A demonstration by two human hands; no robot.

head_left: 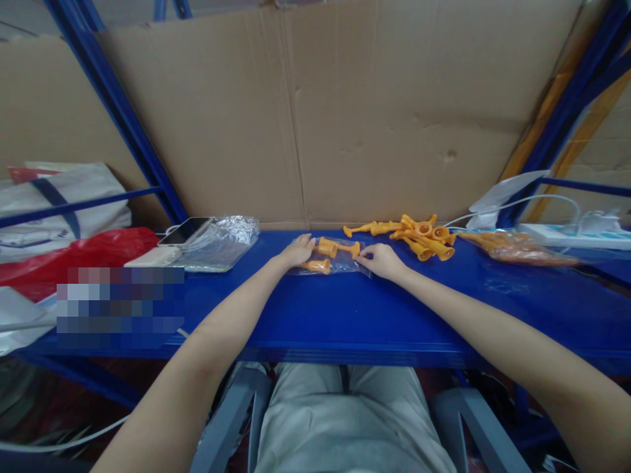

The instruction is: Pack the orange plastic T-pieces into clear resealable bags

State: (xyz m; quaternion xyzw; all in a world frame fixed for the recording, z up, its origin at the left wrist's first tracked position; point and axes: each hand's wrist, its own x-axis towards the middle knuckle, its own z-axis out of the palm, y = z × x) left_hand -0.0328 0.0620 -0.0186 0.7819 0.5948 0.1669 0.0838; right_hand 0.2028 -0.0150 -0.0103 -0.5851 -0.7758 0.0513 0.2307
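A clear plastic bag (340, 265) lies flat on the blue table, with several orange horn-shaped plastic pieces (327, 247) inside. My left hand (298, 250) rests on the bag's left end, its fingers stretched out over the film. At the opposite end, the thumb and fingers of my right hand (383, 261) are pinched together on the bag's edge, close to the tip of one orange piece. Just behind my right hand is a loose pile of similar orange pieces (422, 238), some with their flared ends facing me.
Left of my hands lie a stack of clear bags (221, 246), a phone (186, 231) and a red plastic bag (93, 253). On the right are a filled bag of orange pieces (517, 248) and a white power strip (572, 235). Cardboard (355, 118) walls off the back.
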